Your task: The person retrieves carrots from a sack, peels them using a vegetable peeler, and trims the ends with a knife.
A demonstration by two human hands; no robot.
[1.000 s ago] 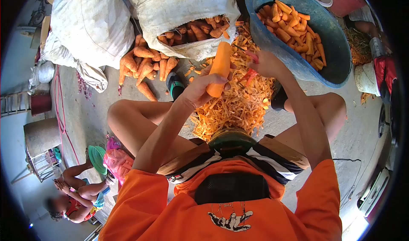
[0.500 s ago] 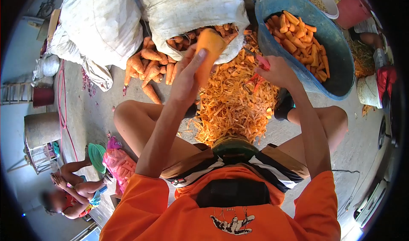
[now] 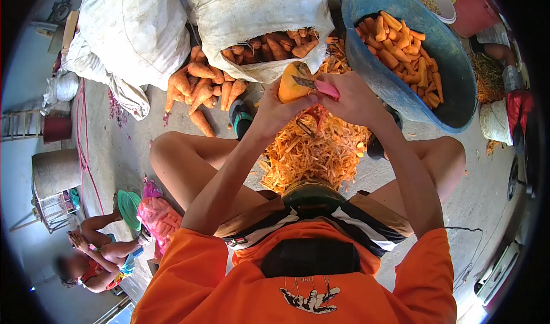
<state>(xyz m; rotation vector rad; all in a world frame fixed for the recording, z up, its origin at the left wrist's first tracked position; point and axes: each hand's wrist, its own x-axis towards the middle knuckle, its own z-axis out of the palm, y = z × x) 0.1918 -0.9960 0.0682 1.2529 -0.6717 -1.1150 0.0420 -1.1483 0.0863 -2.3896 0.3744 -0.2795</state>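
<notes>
My left hand [image 3: 278,111] is closed around a thick peeled carrot [image 3: 292,84], its blunt top tilted up and away from me. My right hand [image 3: 350,101] grips a knife by its pink handle [image 3: 327,89]. The short dark blade lies against the top end of the carrot. Below the right hand shows a red-handled tool [image 3: 309,123], which looks like a peeler; how it is held is hidden. Both hands are close together over a heap of orange peelings [image 3: 315,158] between my feet.
A blue tub [image 3: 452,89] at the right holds peeled carrots [image 3: 404,55]. Unpeeled carrots [image 3: 200,86] spill beside an open white sack [image 3: 258,14]; another full sack [image 3: 134,32] stands left. A person [image 3: 103,255] sits at lower left near a green basket [image 3: 129,209].
My right hand has moved left and up to the carrot, bringing the knife blade onto its top end. My left hand has shifted slightly right and lowered the carrot.
</notes>
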